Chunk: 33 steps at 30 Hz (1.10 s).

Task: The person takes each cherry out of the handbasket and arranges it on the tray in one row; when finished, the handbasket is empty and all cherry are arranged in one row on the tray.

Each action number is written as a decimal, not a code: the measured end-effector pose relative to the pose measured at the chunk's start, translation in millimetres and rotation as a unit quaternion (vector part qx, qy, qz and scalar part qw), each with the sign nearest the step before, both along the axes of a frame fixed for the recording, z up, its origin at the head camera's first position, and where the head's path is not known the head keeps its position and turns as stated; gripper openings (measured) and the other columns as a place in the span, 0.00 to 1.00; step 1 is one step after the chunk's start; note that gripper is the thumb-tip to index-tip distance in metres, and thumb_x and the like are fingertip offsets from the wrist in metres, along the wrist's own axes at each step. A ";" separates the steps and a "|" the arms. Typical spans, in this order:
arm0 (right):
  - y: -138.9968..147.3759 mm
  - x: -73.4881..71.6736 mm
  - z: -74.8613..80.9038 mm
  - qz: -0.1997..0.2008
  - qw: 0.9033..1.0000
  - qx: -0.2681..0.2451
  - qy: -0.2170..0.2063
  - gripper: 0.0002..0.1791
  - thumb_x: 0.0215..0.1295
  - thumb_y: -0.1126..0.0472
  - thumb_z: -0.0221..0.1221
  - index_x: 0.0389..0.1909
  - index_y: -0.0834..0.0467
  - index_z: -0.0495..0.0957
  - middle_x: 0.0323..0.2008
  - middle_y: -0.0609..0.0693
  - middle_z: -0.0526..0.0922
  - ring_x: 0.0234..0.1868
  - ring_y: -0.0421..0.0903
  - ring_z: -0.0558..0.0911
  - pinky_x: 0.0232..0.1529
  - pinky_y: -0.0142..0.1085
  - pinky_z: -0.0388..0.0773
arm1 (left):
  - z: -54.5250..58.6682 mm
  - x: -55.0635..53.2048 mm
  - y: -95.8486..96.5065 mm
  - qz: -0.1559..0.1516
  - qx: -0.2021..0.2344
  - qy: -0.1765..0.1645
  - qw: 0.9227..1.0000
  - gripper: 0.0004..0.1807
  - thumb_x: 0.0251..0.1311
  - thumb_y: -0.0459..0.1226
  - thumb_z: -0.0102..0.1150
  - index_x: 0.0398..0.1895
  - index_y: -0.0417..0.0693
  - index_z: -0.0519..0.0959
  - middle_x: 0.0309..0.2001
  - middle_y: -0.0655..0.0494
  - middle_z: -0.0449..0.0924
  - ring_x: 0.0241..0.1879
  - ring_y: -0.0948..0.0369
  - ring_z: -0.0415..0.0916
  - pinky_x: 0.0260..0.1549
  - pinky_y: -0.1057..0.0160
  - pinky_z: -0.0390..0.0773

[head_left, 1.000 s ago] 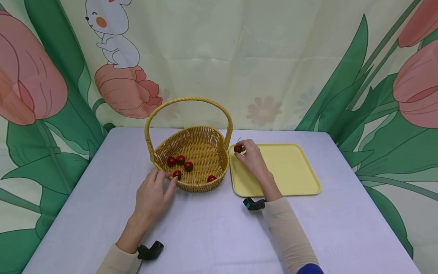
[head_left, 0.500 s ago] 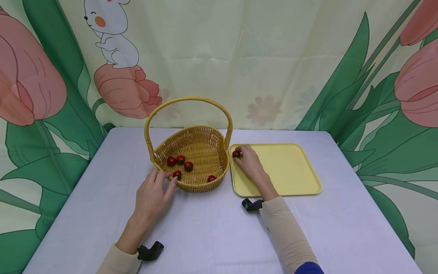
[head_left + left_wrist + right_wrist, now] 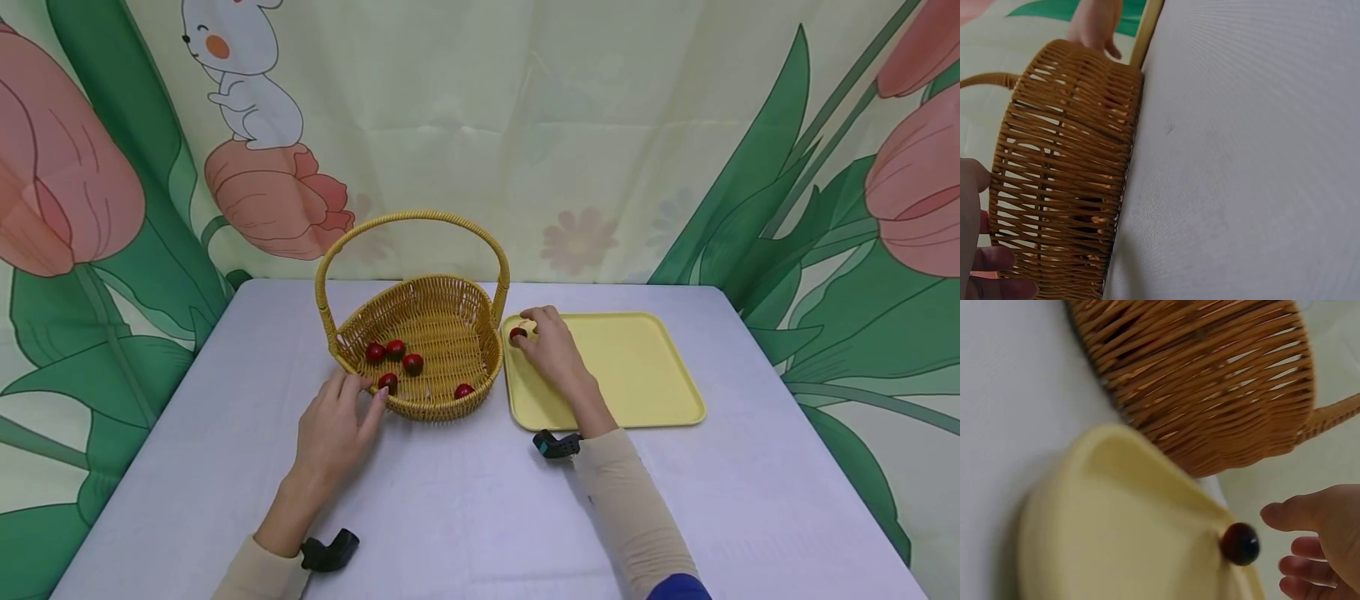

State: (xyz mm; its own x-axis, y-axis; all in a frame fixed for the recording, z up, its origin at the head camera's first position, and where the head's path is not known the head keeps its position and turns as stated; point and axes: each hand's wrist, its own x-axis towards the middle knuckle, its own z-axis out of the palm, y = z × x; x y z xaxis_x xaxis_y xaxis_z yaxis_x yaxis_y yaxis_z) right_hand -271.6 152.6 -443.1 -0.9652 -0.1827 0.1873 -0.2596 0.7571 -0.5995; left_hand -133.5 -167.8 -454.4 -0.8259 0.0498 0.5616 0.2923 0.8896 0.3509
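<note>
A wicker basket (image 3: 450,325) with a tall arched handle holds several dark red cherries (image 3: 412,364), most toward its left side. My left hand (image 3: 333,425) grips the basket's near-left rim; the left wrist view shows its fingers (image 3: 994,258) against the woven wall. On the far-left corner of a pale yellow tray (image 3: 622,375) lies a single cherry (image 3: 518,334). Just beside it is my right hand (image 3: 553,348), thumb and fingers spread apart. In the right wrist view a gap separates this cherry (image 3: 1239,544) from the thumb (image 3: 1282,515).
The tray stands close to the basket's right side on a white tablecloth (image 3: 465,517). Behind the table hangs a curtain (image 3: 600,150) printed with tulips and a rabbit. Each wrist wears a black camera mount (image 3: 330,550).
My right hand lowered the cherry onto the tray's far-left corner, then let go, its fingers parting and lifting slightly. The left hand and the basket have stayed in place.
</note>
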 end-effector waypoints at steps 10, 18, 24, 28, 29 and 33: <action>-2.3 11.1 38.4 0.009 0.994 -0.041 0.097 0.20 0.65 0.62 0.65 0.57 0.63 0.76 0.52 0.61 0.76 0.48 0.57 0.79 0.48 0.47 0.79 | 1.1 1.1 -2.4 0.000 -0.001 0.010 1.000 0.17 0.65 0.46 0.62 0.42 0.40 0.80 0.40 0.47 0.77 0.37 0.49 0.79 0.29 0.51 0.79; -16.7 29.9 60.0 0.055 0.983 -0.076 0.156 0.18 0.64 0.63 0.66 0.53 0.63 0.77 0.51 0.60 0.77 0.45 0.57 0.80 0.45 0.48 0.81 | 1.7 0.8 -1.6 -0.001 -0.001 0.007 1.000 0.16 0.65 0.46 0.62 0.42 0.40 0.79 0.40 0.46 0.77 0.38 0.49 0.80 0.30 0.51 0.79; -35.0 39.5 68.5 0.098 0.973 -0.073 0.196 0.18 0.62 0.65 0.67 0.51 0.65 0.77 0.47 0.60 0.78 0.42 0.53 0.80 0.40 0.41 0.81 | 1.7 0.6 -0.6 -0.001 -0.003 0.003 1.000 0.16 0.65 0.46 0.62 0.43 0.41 0.79 0.39 0.47 0.77 0.36 0.50 0.79 0.29 0.52 0.79; -51.3 40.6 69.6 0.130 0.970 -0.068 0.195 0.18 0.62 0.64 0.67 0.52 0.64 0.77 0.45 0.59 0.78 0.40 0.50 0.78 0.40 0.42 0.81 | 2.1 0.8 -0.2 0.000 -0.003 0.003 1.000 0.17 0.65 0.46 0.62 0.43 0.41 0.79 0.39 0.47 0.77 0.36 0.50 0.79 0.29 0.52 0.78; -55.5 40.4 68.8 0.135 0.971 -0.062 0.189 0.19 0.63 0.64 0.66 0.53 0.64 0.77 0.46 0.58 0.78 0.41 0.50 0.78 0.41 0.42 0.81 | 2.2 1.0 -0.1 0.000 -0.003 0.003 1.000 0.17 0.65 0.46 0.62 0.43 0.41 0.79 0.39 0.47 0.77 0.36 0.50 0.79 0.29 0.52 0.78; -72.4 38.1 61.8 0.148 0.979 -0.037 0.138 0.20 0.65 0.61 0.65 0.56 0.63 0.76 0.49 0.57 0.77 0.45 0.52 0.79 0.44 0.41 0.81 | 1.7 1.5 0.0 -0.003 -0.001 0.000 1.000 0.17 0.66 0.47 0.61 0.44 0.40 0.80 0.40 0.47 0.78 0.37 0.50 0.79 0.29 0.52 0.79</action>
